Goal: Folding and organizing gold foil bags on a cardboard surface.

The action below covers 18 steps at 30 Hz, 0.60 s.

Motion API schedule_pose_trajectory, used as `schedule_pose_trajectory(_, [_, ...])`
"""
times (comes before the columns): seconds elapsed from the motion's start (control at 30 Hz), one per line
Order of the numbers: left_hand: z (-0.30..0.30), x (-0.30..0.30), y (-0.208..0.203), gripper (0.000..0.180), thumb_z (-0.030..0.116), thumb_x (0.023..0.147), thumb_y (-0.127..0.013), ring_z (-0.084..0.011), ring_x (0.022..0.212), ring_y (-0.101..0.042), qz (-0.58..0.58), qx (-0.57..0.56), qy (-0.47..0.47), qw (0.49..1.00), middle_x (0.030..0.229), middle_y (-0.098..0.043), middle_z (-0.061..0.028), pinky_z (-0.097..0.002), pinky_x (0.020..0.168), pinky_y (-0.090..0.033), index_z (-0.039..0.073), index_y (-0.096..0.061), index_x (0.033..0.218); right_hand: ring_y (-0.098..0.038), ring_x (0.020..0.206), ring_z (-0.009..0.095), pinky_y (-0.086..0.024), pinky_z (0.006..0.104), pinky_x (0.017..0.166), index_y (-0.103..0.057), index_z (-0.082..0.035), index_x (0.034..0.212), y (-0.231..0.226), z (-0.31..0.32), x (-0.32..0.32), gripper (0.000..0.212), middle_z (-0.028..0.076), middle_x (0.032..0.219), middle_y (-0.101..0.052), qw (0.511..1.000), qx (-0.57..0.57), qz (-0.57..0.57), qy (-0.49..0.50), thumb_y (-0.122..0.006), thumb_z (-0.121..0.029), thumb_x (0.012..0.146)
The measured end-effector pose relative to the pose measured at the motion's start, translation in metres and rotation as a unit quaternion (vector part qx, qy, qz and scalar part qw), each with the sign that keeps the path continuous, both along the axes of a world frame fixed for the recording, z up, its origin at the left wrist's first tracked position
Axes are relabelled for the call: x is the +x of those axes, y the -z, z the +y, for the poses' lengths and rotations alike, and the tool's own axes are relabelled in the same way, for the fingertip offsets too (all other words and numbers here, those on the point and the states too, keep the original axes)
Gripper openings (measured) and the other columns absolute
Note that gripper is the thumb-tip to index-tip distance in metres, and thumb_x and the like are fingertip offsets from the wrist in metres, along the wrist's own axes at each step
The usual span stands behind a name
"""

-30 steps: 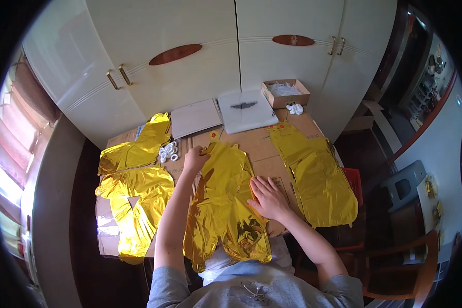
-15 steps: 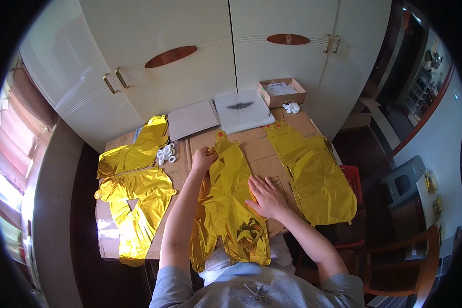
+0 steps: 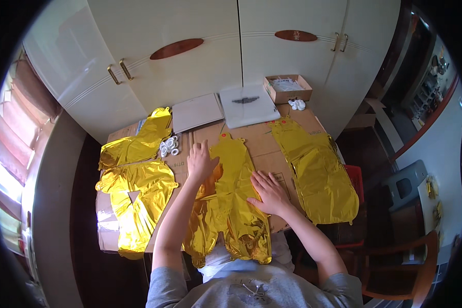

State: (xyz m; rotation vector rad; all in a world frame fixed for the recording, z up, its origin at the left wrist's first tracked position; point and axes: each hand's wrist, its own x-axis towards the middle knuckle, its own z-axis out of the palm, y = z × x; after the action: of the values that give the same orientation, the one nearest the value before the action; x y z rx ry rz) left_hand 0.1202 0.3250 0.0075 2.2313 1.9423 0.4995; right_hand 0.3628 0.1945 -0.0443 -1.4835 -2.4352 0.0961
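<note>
A flat, shiny gold foil balloon (image 3: 233, 179) lies in front of me, its lower part hanging over the table's near edge. My right hand (image 3: 268, 193) rests on the balloon's right edge, open, fingers spread flat. Beside the upper left edge is my left hand (image 3: 201, 161), its fingers extended and the thumb apart, apparently holding nothing. The balloon's left side is partly hidden by that hand and forearm. Two more gold foil balloons lie at the left, an upper one (image 3: 143, 137) and a lower one (image 3: 143, 195). Another foil balloon (image 3: 321, 177) is spread out at the right.
White ribbon rolls (image 3: 169, 146) are clustered left of my left hand. A grey-beige board (image 3: 197, 113) and a pale flat case (image 3: 249, 107) lie at the back. Behind them are a cardboard box (image 3: 287, 90) and cabinet doors (image 3: 190, 25). A wooden chair (image 3: 428, 267) stands right.
My left hand has let go of the middle balloon's left edge and opened. The balloon's lower left part has spread slightly left. My right hand stays on the right edge.
</note>
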Motion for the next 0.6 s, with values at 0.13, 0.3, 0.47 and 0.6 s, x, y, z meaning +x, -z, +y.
schedule_pose_trajectory(0.13, [-0.067,-0.036,-0.002,0.049,0.032,0.077,-0.072,-0.0293,0.11,-0.055,0.025,-0.011,0.124,0.992,0.122,-0.055,-0.0124,-0.0462,0.093,-0.044,0.008,-0.058,0.118,-0.027,0.144,0.027,-0.018,0.0457,0.119,-0.038,-0.003,0.145,0.006,0.002,0.002,0.074,0.014,0.154,-0.032,0.999,0.001,0.039,-0.009,-0.047,-0.056,0.094])
schedule_pose_trajectory(0.3, [-0.161,-0.059,0.004,0.02,0.019,0.078,-0.067,-0.0231,0.111,-0.056,0.018,-0.059,0.24,0.969,0.109,-0.062,-0.0053,-0.0489,0.096,-0.04,0.012,-0.067,0.096,-0.028,0.144,0.027,-0.017,0.0457,0.119,-0.037,-0.004,0.146,0.001,0.001,0.001,0.075,0.015,0.153,-0.033,1.0,-0.008,0.021,-0.013,-0.046,-0.057,0.094])
schedule_pose_trajectory(0.47, [-0.198,-0.046,0.003,0.019,0.013,0.08,-0.061,-0.0191,0.114,-0.055,0.027,0.003,0.266,0.964,0.106,-0.062,-0.0015,-0.0588,0.105,-0.031,0.014,-0.068,0.098,-0.03,0.143,0.029,-0.018,0.0462,0.118,-0.039,0.0,0.143,0.003,0.001,0.001,0.078,0.016,0.152,-0.036,1.0,-0.005,0.02,-0.007,-0.045,-0.06,0.093])
schedule_pose_trajectory(0.6, [-0.202,-0.039,0.007,0.017,0.014,0.083,-0.061,-0.0188,0.116,-0.055,0.022,0.018,0.277,0.96,0.108,-0.063,-0.002,-0.0591,0.104,-0.031,0.012,-0.067,0.099,-0.03,0.143,0.029,-0.018,0.0462,0.118,-0.039,0.0,0.143,0.003,0.002,0.0,0.079,0.016,0.151,-0.036,1.0,-0.003,0.018,-0.007,-0.045,-0.06,0.093])
